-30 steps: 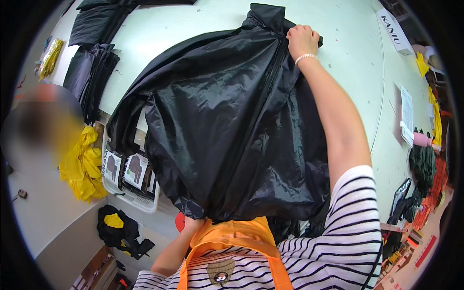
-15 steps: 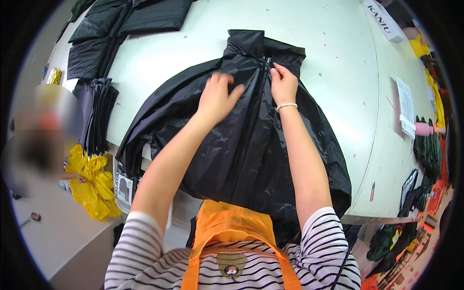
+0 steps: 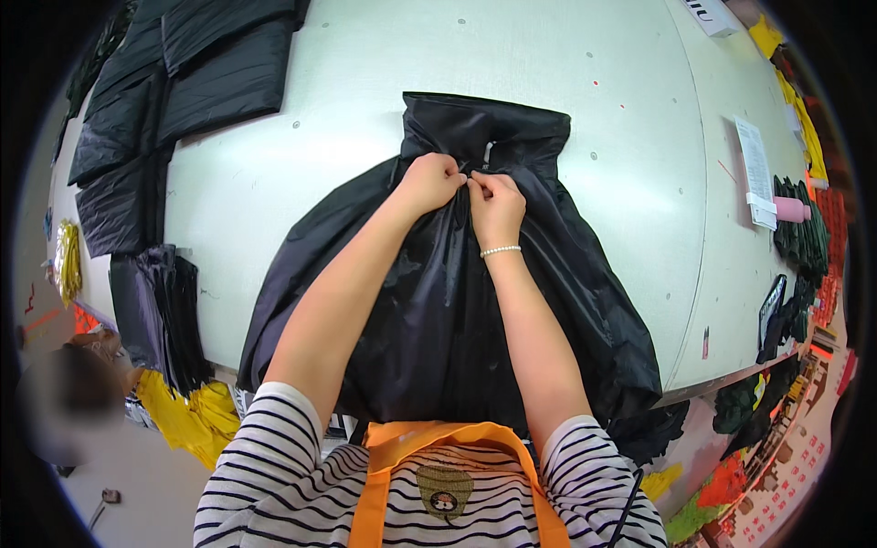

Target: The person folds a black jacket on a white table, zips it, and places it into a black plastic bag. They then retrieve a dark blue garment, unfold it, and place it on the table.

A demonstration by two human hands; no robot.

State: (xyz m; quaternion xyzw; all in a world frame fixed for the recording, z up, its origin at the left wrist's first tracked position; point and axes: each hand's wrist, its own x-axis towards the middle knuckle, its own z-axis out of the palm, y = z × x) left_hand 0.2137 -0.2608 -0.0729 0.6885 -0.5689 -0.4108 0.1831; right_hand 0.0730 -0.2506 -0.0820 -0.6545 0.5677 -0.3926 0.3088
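Observation:
A shiny black jacket (image 3: pixel 438 310) lies spread on the pale table in front of me, its collar (image 3: pixel 525 128) pointing away. My left hand (image 3: pixel 431 183) is closed, fingertips pinching the jacket's front just below the collar. Right beside it, my right hand (image 3: pixel 499 208) pinches the facing front edge, a beaded bracelet on its wrist. The fingertips of both hands nearly meet at the front opening. Folds run down the fabric from that spot. A small pale piece (image 3: pixel 488 153) shows at the opening above my hands. What exactly lies between the fingertips is hidden.
Folded black garments (image 3: pixel 224 82) cover the table's far left, with a dark bundle (image 3: pixel 160 310) nearer. Right of the jacket are a paper sheet (image 3: pixel 755 173), a pink spool (image 3: pixel 791 210) and a small slim tool (image 3: pixel 705 342). A person (image 3: pixel 87 384) with yellow fabric (image 3: pixel 192 411) is at lower left.
My left hand, open above the jacket before, has come right and closed on its front. My right hand has shifted from the zip's top to below the collar. The view has moved too.

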